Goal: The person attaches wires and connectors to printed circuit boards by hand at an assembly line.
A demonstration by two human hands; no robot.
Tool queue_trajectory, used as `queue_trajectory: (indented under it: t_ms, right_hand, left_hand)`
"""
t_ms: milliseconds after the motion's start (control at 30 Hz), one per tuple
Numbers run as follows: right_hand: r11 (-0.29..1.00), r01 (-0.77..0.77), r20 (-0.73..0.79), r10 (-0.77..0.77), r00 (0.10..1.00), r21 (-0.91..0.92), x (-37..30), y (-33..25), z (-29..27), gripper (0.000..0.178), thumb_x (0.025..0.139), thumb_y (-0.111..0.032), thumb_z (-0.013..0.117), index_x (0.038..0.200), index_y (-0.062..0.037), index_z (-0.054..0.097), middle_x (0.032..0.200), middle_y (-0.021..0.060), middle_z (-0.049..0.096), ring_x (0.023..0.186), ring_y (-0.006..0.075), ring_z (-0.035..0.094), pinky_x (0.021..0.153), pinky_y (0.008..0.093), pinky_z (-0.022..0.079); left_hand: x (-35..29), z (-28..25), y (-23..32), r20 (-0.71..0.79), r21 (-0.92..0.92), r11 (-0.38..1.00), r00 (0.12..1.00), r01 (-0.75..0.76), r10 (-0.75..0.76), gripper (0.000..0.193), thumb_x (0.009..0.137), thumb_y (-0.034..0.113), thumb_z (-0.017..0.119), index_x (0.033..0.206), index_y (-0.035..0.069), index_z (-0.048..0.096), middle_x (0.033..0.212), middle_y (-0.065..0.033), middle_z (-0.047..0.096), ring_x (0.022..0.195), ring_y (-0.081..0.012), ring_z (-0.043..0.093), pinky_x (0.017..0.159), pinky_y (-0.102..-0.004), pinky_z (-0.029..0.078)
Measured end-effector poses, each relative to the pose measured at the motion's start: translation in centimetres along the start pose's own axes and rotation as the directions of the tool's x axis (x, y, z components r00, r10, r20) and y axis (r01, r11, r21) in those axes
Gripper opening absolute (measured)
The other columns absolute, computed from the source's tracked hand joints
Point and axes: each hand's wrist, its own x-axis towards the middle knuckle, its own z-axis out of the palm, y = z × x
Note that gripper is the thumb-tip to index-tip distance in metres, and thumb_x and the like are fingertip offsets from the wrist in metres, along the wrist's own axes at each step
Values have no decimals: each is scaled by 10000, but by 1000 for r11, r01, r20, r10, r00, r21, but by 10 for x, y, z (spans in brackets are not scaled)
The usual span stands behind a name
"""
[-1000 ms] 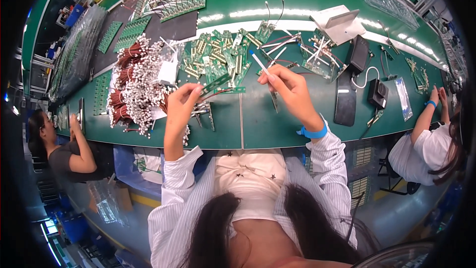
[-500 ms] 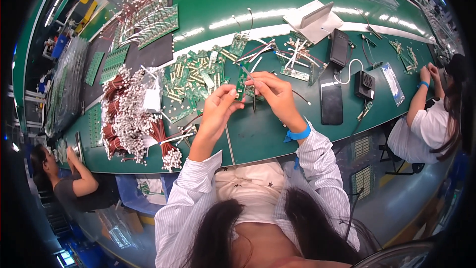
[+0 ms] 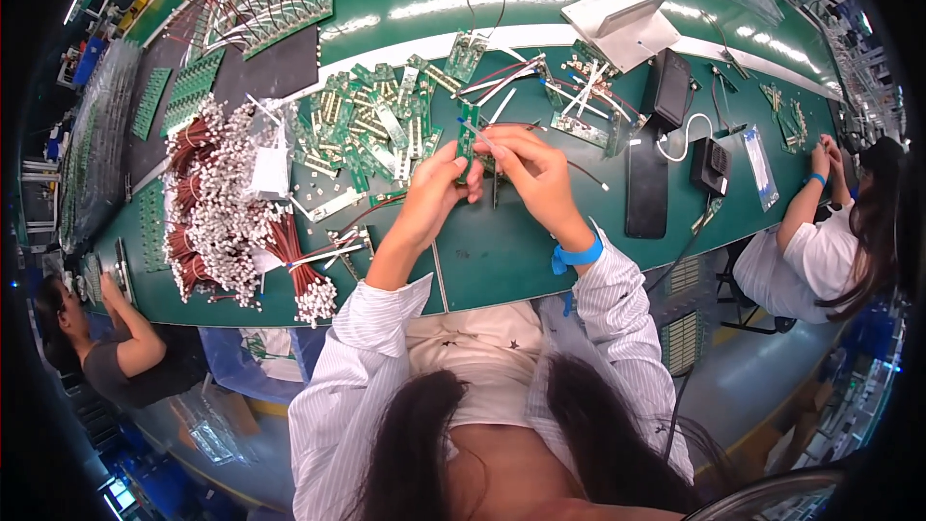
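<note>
A narrow green circuit board (image 3: 467, 135) is pinched upright between the thumb and fingers of my left hand (image 3: 436, 191), above the table. My right hand (image 3: 536, 174) closes on a thin pale stick-like piece (image 3: 476, 131) with a blue end, which lies across the board's face. What kind of piece it is, I cannot make out. A dark wire (image 3: 586, 174) with a small white plug emerges beyond my right hand; whether it is held is hidden. Just behind the hands lies a heap of green circuit boards (image 3: 371, 125).
Bundles of red wires with white plugs (image 3: 217, 212) cover the table's left. At right are a black phone (image 3: 646, 191), a black box (image 3: 667, 89) and a small black fan-like device (image 3: 711, 166). A white stand (image 3: 622, 29) is behind. Two people sit at either side.
The view has shifted slightly, so the table's left side sits lower and further left. My hands still hold the board and the pale piece, whose blue end now shows against the board.
</note>
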Motion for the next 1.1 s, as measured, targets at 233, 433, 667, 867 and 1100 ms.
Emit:
queue_trajectory:
  t_ms: [233, 433, 667, 867, 1100]
  right_hand:
    - [1000, -17, 19, 18, 1000, -13, -4, 2, 3, 162, 838, -36, 488, 905, 48, 609, 984, 101, 564, 848, 146, 535, 679, 231, 418]
    - [986, 63, 17, -61, 998, -157, -3, -2, 3, 135, 806, -26, 521, 881, 33, 617, 954, 115, 577, 849, 182, 552, 711, 262, 438]
    - [896, 160, 59, -149, 987, -414, -7, -3, 9, 136, 742, 13, 570, 861, -8, 632, 848, 108, 599, 729, 199, 582, 628, 262, 454]
    - [878, 191, 41, -193, 980, -439, -8, -1, 9, 125, 737, 16, 580, 850, 0, 629, 847, 112, 599, 737, 202, 582, 626, 266, 456]
    - [786, 317, 41, -350, 936, -531, -8, -5, 12, 135, 707, 39, 590, 833, 5, 623, 868, 118, 608, 737, 223, 582, 633, 284, 464]
  left_hand:
    - [-4, -1, -4, -47, -170, 982, 995, 77, -86, 97, 871, 101, 384, 936, 46, 429, 670, 12, 357, 537, -59, 324, 478, -192, 285]
    - [-5, -15, -5, -125, 59, 992, 987, 109, -101, 184, 797, 52, 337, 843, -13, 503, 560, 39, 347, 450, -27, 266, 411, -173, 214]
    - [-4, -16, -14, -181, 147, 988, 983, 57, -30, 227, 794, 77, 356, 672, -27, 517, 512, 35, 359, 417, -28, 259, 385, -188, 201]
    - [-2, -23, -13, -100, 65, 993, 990, 103, -96, 223, 812, 89, 370, 712, -32, 529, 545, 7, 410, 434, -48, 314, 401, -192, 243]
    - [2, -14, -20, -273, 281, 958, 952, -60, 140, 137, 814, 27, 430, 912, -14, 516, 728, -42, 531, 630, -81, 485, 552, -202, 398]
